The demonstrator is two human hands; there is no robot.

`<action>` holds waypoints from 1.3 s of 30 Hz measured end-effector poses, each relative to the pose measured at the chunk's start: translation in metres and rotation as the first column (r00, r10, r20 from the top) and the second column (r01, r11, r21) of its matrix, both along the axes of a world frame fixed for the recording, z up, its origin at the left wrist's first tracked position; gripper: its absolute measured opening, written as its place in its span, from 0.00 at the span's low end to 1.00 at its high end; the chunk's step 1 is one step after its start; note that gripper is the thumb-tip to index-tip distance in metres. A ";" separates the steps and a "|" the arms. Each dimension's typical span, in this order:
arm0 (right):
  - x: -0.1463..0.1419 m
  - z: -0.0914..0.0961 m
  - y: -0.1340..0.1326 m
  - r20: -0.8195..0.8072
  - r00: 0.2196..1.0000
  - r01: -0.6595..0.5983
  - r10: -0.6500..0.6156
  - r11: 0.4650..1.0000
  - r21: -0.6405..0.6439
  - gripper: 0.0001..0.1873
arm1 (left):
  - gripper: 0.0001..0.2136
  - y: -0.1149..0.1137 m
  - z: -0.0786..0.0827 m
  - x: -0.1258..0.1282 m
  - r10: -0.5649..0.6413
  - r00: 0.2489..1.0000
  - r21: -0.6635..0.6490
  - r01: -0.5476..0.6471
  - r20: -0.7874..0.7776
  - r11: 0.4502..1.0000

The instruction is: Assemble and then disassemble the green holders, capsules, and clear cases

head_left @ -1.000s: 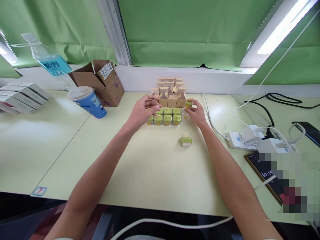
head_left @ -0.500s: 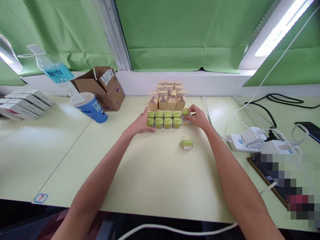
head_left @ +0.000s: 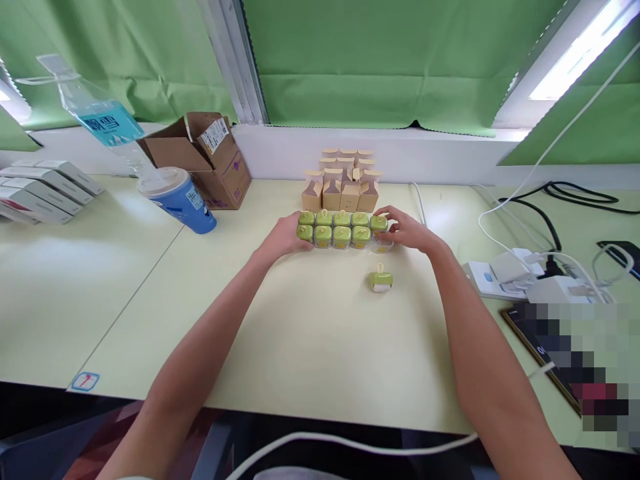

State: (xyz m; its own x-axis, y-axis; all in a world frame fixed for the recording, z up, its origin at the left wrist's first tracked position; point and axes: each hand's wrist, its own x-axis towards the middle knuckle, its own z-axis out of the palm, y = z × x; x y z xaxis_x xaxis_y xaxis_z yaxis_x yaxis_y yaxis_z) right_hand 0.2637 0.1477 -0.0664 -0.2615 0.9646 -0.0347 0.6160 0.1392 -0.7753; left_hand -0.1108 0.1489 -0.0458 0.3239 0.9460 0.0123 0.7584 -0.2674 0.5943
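Left hand (head_left: pixel 290 235): open and curved, its fingers against the left end of the jars.
Right hand (head_left: pixel 407 230): fingers bent at the far right jar's green lid; whether they grip it, I cannot tell.
Jars (head_left: pixel 341 237): between the hands, in two close rows with green lids; the clear jar (head_left: pixel 383 247) at the right fingertips shows no green top.
Green piece (head_left: pixel 382 280): nearer the person than the right hand, apart from the rows, white along its lower edge.
Cartons (head_left: pixel 350 197): grouped just beyond the jars, flaps up.
Table (head_left: pixel 320 347): pale and smooth under both hands, a seam running left of the left hand.
Left of the left hand: blue cup (head_left: pixel 185 203), bottle (head_left: pixel 113 123), brown box (head_left: pixel 220 170) and, farthest out, white boxes (head_left: pixel 45 187).
Right of the right hand: power strip (head_left: pixel 483 277), black cable (head_left: pixel 583 193).
Room: beyond both hands, a white ledge (head_left: pixel 280 153) below green blinds (head_left: pixel 380 67); bright light on the right.
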 end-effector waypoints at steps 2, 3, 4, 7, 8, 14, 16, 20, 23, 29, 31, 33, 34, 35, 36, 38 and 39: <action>-0.004 0.000 0.000 0.002 1.000 -0.011 0.011 1.000 0.008 0.35 | 0.31 -0.001 0.001 0.001 0.000 1.000 -0.006 0.000 -0.005 1.000; -0.006 0.000 0.000 0.011 1.000 -0.010 0.010 1.000 0.013 0.35 | 0.31 -0.001 0.001 0.001 0.000 1.000 -0.010 0.000 -0.002 1.000; -0.008 -0.001 0.001 0.023 1.000 -0.006 0.006 1.000 0.018 0.35 | 0.32 -0.001 0.001 0.001 0.002 1.000 -0.014 -0.002 0.005 1.000; -0.011 -0.002 0.002 0.058 0.998 0.012 -0.014 0.999 0.035 0.35 | 0.33 -0.002 0.000 0.002 0.014 1.000 -0.016 -0.013 0.022 1.000; -0.012 -0.002 0.002 0.066 0.998 0.018 -0.021 0.999 0.041 0.36 | 0.34 -0.002 -0.001 0.002 0.016 1.000 -0.014 -0.015 0.024 1.000; -0.016 -0.001 0.001 0.124 0.991 0.036 -0.049 0.994 0.104 0.34 | 0.34 -0.001 -0.003 0.000 0.005 0.999 -0.012 -0.005 0.039 1.000; -0.018 0.000 0.000 0.151 0.987 0.035 -0.052 0.993 0.112 0.35 | 0.35 0.000 -0.003 -0.001 0.003 0.999 -0.018 -0.002 0.038 1.000; -0.012 0.017 -0.004 0.249 0.968 0.020 -0.041 0.996 0.086 0.45 | 0.39 0.000 0.000 -0.002 0.018 0.999 -0.043 -0.017 0.031 0.999; 0.000 0.050 -0.016 0.336 0.933 0.099 -0.130 0.989 0.107 0.45 | 0.43 -0.001 0.003 -0.002 0.027 0.999 -0.073 -0.024 0.033 0.997; -0.031 0.100 -0.057 0.414 0.898 -0.029 0.152 0.957 -0.288 0.18 | 0.42 -0.006 0.007 0.004 0.037 0.999 -0.064 -0.037 0.002 0.997; -0.056 0.101 -0.065 0.451 0.865 -0.029 0.220 0.919 -0.394 0.23 | 0.43 -0.007 0.007 0.006 0.038 0.999 -0.057 -0.038 -0.001 0.998; -0.073 0.097 -0.066 0.472 0.839 -0.040 0.271 0.896 -0.443 0.23 | 0.43 -0.008 0.008 0.007 0.048 0.999 -0.065 -0.047 0.008 0.997; -0.078 0.096 -0.066 0.460 0.838 -0.059 0.293 0.887 -0.457 0.22 | 0.44 -0.008 0.007 0.007 0.056 0.998 -0.075 -0.054 0.013 0.996; -0.079 0.094 -0.064 0.431 0.844 -0.091 0.318 0.878 -0.469 0.19 | 0.46 -0.008 0.007 0.006 0.063 0.998 -0.086 -0.061 0.021 0.994; -0.077 0.093 -0.062 0.392 0.853 -0.132 0.346 0.868 -0.479 0.15 | 0.47 -0.008 0.007 0.006 0.069 0.997 -0.096 -0.066 0.030 0.993; -0.069 0.092 -0.058 0.305 0.869 -0.213 0.390 0.850 -0.481 0.09 | 0.50 -0.007 0.006 0.006 0.073 0.996 -0.108 -0.068 0.049 0.992; -0.064 0.091 -0.055 0.273 0.875 -0.239 0.399 0.847 -0.474 0.08 | 0.51 -0.007 0.006 0.005 0.072 0.996 -0.110 -0.066 0.053 0.992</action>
